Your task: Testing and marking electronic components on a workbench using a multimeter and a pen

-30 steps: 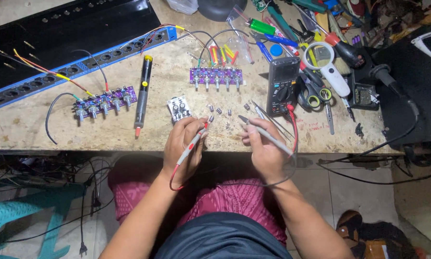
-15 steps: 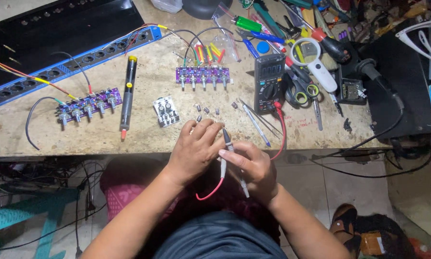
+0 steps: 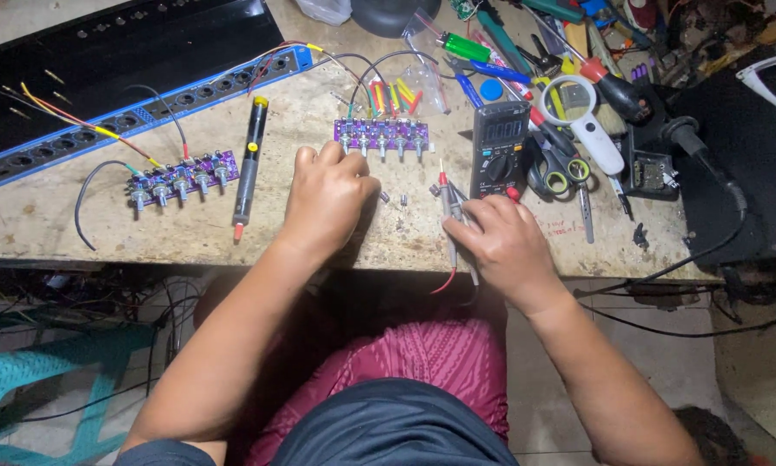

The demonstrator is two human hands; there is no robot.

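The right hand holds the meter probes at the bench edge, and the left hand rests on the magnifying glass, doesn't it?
Not quite. In the head view the left hand rests on the bench just below the purple circuit board, not on the magnifying glass. The right hand does hold the meter probes.

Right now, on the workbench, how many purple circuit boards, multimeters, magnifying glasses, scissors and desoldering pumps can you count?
Purple circuit boards: 2, one at the left, one just beyond the left hand
Multimeter: 1, its probes under the right hand
Magnifying glass: 1
Scissors: 1
Desoldering pump: 1
Total: 6
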